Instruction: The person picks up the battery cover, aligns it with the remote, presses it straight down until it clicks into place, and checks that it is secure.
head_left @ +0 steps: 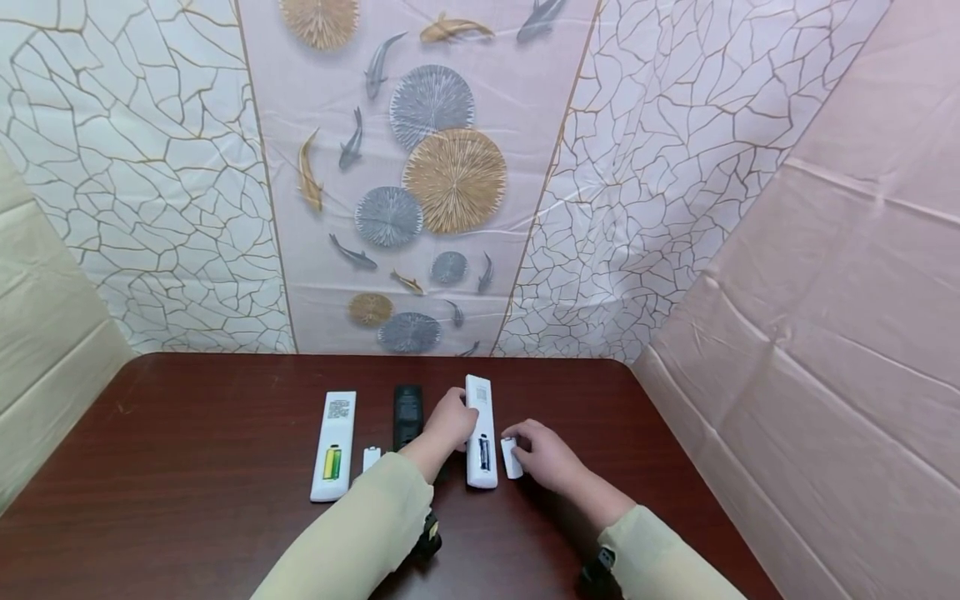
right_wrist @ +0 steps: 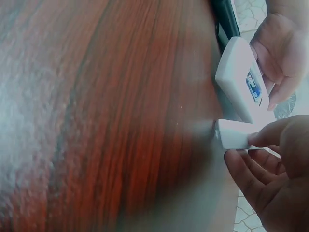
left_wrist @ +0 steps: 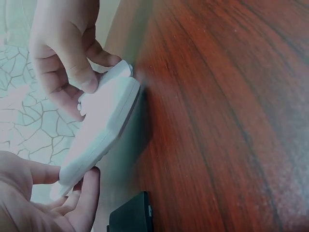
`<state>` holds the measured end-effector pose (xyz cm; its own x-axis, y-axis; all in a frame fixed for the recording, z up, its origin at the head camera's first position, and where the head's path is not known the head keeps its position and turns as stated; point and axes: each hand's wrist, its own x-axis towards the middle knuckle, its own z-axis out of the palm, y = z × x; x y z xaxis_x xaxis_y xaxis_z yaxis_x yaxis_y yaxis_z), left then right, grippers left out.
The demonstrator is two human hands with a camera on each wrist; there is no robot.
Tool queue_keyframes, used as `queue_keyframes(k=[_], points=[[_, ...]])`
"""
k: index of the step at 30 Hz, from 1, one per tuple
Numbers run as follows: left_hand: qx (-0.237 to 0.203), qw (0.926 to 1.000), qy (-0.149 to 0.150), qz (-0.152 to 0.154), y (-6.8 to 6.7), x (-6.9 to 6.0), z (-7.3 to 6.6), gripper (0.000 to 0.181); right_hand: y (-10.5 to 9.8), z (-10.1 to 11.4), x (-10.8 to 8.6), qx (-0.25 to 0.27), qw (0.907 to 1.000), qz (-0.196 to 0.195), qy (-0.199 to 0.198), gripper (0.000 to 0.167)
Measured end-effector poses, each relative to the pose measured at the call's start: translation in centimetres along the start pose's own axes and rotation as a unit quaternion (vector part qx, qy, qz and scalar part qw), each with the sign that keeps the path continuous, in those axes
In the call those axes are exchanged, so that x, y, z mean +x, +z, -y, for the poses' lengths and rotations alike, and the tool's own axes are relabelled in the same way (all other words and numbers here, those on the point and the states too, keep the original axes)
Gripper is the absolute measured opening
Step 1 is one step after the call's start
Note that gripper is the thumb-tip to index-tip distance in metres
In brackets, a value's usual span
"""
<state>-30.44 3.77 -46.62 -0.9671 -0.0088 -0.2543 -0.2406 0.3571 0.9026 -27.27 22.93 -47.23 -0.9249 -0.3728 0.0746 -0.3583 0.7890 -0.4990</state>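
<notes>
A white remote (head_left: 481,467) is gripped at its left edge by my left hand (head_left: 448,421); its battery bay faces up with a battery (right_wrist: 253,87) in it. Just right of it, my right hand (head_left: 551,457) pinches a small white cover (head_left: 512,459) between thumb and fingers. The cover and the remote (right_wrist: 234,72) are apart in the head view. In the left wrist view the left hand (left_wrist: 58,198) holds one end of the remote (left_wrist: 104,113), and the right hand (left_wrist: 67,53) is at the other end.
On the left lies another white remote (head_left: 335,433) with green-yellow batteries (head_left: 332,463) showing. A second small white cover (head_left: 371,457) and a black remote (head_left: 408,412) lie between it and my left arm. The brown table (head_left: 187,467) meets patterned cloth at the back.
</notes>
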Motion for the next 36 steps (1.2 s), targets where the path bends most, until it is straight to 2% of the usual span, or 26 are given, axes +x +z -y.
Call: queue_keyframes(k=[4,8,14,23,36], points=[[-0.030,0.9995,0.003,-0.009,-0.5,-0.1,-0.1,0.053,0.1,0.3,-0.2,0.065,0.9977,-0.008,0.019,0.022],[-0.078,0.9969,-0.003,-0.005,-0.9,-0.3,-0.2,0.055,0.0,0.6,-0.4,0.124,0.9910,-0.014,0.048,0.021],[-0.121,0.9926,-0.001,0.008,-1.5,-1.3,-0.4,0.058,-0.4,1.1,-0.5,0.179,0.9798,-0.039,0.080,0.020],[-0.162,0.9865,0.004,0.022,-2.6,-2.6,-0.2,0.060,-0.5,1.3,-0.5,0.206,0.9738,-0.050,0.082,0.021],[-0.178,0.9834,0.008,0.035,-4.1,-3.2,0.4,0.059,-1.2,3.0,-0.7,0.211,0.9724,-0.052,0.086,0.022]])
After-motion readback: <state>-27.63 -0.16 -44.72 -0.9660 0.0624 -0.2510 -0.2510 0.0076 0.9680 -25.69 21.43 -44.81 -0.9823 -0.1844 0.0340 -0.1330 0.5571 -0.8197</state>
